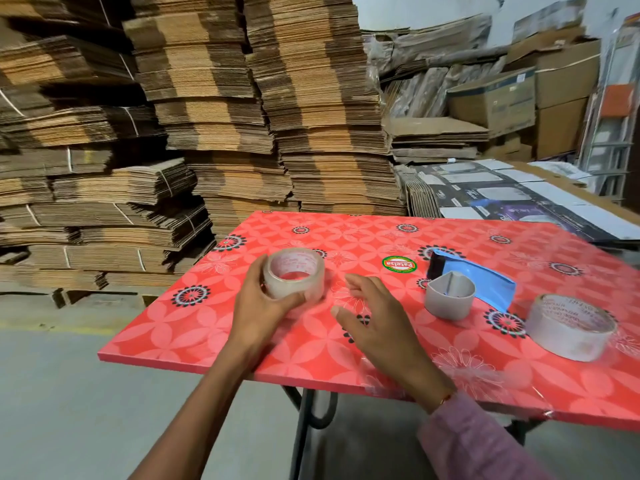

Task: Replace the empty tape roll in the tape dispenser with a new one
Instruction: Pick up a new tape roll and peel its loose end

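Observation:
A full roll of clear tape rests on the red flowered table, and my left hand grips its near side. My right hand hovers just right of that roll with fingers spread, holding nothing. Further right lies the blue tape dispenser with a black end, flat on the table. In front of it stands a bent, empty grey cardboard core. A second roll of clear tape lies near the table's right side.
Tall stacks of flattened cardboard rise behind and left of the table. Printed flat cartons and brown boxes fill the back right. The table's near edge drops to a grey floor.

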Demonstrator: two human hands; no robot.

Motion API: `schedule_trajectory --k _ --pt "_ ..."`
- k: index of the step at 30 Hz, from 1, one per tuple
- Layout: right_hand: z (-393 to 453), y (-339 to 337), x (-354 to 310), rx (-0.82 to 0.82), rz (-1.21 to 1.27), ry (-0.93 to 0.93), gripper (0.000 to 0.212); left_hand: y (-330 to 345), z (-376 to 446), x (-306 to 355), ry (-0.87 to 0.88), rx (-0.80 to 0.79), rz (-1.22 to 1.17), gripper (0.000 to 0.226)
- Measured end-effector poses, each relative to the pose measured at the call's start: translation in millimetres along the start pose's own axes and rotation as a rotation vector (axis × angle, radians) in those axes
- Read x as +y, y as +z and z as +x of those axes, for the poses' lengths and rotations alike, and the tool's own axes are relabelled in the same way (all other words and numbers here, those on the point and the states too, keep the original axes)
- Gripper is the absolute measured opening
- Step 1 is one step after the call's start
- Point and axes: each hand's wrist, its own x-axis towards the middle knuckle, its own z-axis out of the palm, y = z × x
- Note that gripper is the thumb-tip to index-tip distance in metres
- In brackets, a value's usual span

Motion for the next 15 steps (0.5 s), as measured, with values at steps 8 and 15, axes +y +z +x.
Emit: schedule_trajectory --k 8,15 --pt "5 -8 0 0.116 0.481 0.236 0.039 30 -43 24 0.022 -0.123 -0.319 0.090" --pt "-4 -45 -4 0.167 0.542 0.170 0.033 51 -51 38 -0.197 -0.258 -0.638 0.066"
